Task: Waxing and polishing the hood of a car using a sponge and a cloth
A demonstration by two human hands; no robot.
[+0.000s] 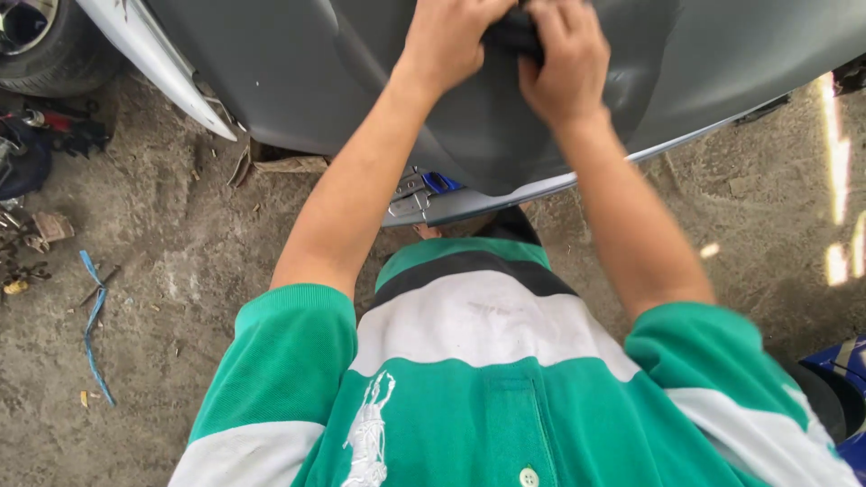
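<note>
Door panel, grey: both arms stretched fwd, left hand & right hand clenched on black part at top.

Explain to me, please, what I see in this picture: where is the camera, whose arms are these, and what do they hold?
The one camera sits on a person's head and looks down, so you see their own green and white shirt and bare arms. The left hand and right hand both grip a small dark part on a large grey car panel; what this part is, I cannot tell. Below is a dirt floor with a blue strip, some tools and a tyre at the upper left.
</note>
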